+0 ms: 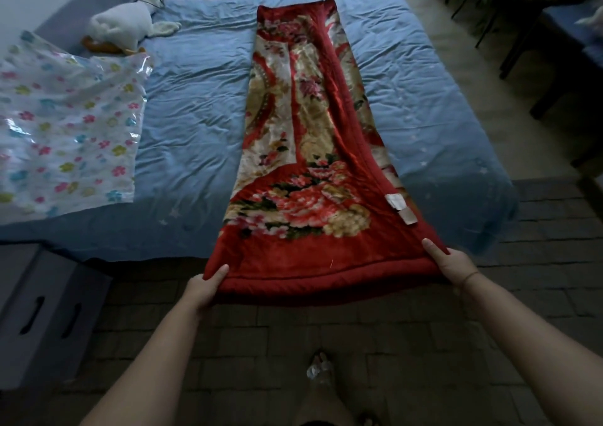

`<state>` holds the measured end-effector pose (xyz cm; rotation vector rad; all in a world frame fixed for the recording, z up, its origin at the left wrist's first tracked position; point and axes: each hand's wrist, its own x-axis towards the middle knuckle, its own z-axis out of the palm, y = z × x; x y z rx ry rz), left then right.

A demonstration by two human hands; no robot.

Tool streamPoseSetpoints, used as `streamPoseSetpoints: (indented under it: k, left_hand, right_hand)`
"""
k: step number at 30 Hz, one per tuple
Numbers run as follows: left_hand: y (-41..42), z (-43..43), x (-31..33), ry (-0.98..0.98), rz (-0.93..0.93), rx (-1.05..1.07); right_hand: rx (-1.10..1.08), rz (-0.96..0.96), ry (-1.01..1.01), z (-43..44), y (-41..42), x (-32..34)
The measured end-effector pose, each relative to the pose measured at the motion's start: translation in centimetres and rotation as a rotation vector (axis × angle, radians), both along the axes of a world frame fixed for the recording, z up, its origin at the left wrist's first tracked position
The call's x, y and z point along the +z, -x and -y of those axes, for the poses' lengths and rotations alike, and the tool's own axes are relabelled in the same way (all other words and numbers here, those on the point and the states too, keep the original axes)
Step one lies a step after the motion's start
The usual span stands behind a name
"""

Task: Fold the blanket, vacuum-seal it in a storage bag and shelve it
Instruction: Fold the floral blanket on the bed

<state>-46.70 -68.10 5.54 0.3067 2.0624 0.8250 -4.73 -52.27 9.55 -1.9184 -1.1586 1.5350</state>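
A bed [195, 99] with a wrinkled blue sheet fills most of the view, standing on a dark brick-patterned floor [293, 334]. The blanket [303, 151], red with a cream and pink flower pattern, lies folded into one long strip down the middle of the bed, running from the far edge to the near one. Its near end hangs past the bed's edge and is held up off the floor. The bag [65, 125], clear plastic printed with small coloured flowers, lies flat on the bed's left side, well apart from the blanket. A grey box [42, 311] with two slot handles stands on the floor at the bed's near left corner. A white plush toy [120, 24] sits at the far left of the bed, just beyond the bag.

The left hand [205, 287] grips the blanket's near left corner, thumb on top and fingers curled under the red hem. The right hand [452, 265] grips the near right corner the same way. Two pale tags [399, 207] are sewn on the blanket's right edge, near the right hand.
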Motion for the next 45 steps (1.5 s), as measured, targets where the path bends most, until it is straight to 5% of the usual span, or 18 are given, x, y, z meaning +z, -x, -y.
streamPoseSetpoints:
  k: [10, 17, 21, 25, 33, 45]
  left_hand:
    - [8.2, -14.5, 5.2, -0.160, 0.222, 0.073]
    - [12.9, -26.4, 8.2, -0.359, 0.449, 0.147]
    - [14.8, -30.9, 8.6, -0.478, 0.514, -0.003]
    - [15.4, -35.3, 7.8, -0.411, 0.278, -0.162]
    - [18.2, -44.5, 5.6, -0.329, -0.065, -0.027]
    - [21.6, -54.3, -1.7, -0.126, -0.123, 0.044]
  right_hand:
    - [-0.381, -0.411, 0.152, -13.8, 5.0, 1.8]
    - [-0.345, -0.633, -0.103, -24.6, 10.3, 4.6]
    - [-0.181, -0.822, -0.079, -28.8, 11.4, 5.4]
    - [-0.048, -0.621, -0.072, -33.1, 12.6, 5.6]
    - [0.058, 0.060, -0.254, -45.2, 15.2, 2.6]
    - [-0.018, 0.032, 0.028, -55.5, 21.5, -5.1]
